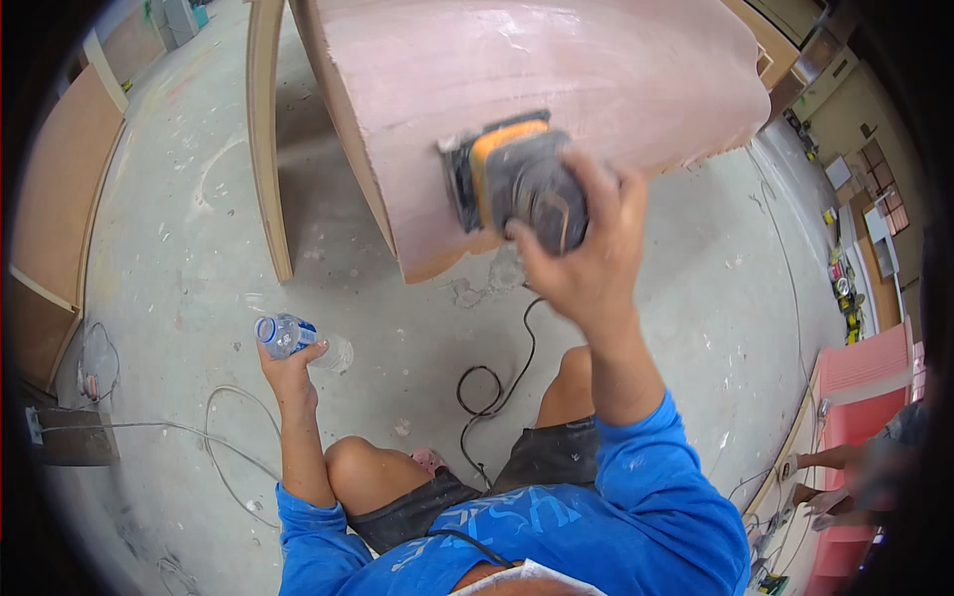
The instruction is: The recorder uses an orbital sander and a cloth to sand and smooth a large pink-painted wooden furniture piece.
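Note:
My right hand is closed round the dark body of an orange-and-black electric sander. The sander's flat pad lies against a large curved panel coated in smooth pinkish filler, close to its lower left edge. Lower and to the left, my left hand grips a clear plastic bottle with a blue label. Its uncapped mouth points up and to the left, and its far end shows past my fingers. Whether any liquid is inside, I cannot tell.
A black cord loops on the dusty concrete floor between my knees. An upright wooden board stands left of the panel. Pale cables lie at the left. Another person's hand is at the right, near a pink piece.

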`<state>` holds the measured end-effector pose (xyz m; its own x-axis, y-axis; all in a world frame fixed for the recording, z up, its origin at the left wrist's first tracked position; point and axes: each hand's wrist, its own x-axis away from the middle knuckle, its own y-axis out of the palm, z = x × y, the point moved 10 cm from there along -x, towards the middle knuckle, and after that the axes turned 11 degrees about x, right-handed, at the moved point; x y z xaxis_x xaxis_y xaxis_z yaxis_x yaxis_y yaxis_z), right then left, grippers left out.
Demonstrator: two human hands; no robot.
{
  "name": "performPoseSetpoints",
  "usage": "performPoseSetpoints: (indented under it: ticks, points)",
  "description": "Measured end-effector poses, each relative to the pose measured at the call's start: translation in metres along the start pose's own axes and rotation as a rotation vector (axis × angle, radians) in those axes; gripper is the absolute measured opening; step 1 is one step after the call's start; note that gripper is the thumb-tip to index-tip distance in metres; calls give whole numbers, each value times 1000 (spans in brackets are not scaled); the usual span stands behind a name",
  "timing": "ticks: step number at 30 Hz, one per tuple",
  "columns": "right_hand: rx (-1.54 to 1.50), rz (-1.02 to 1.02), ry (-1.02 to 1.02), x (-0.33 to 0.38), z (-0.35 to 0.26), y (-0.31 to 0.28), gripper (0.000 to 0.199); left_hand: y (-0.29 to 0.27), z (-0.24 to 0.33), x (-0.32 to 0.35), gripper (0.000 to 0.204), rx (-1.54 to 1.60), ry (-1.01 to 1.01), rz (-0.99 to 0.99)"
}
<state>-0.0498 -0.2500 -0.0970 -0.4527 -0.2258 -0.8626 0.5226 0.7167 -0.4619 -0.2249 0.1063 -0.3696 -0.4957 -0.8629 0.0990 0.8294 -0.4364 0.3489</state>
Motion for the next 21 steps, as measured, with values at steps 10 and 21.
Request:
performPoseSetpoints:
  ticks: [10,21]
  points:
    - [75,-350,534,-159,169,-11,67,22,20,13,70,-6,78,-79]
    - [18,81,134,-27,28,1,69,27,14,7,63,-70,133,-99]
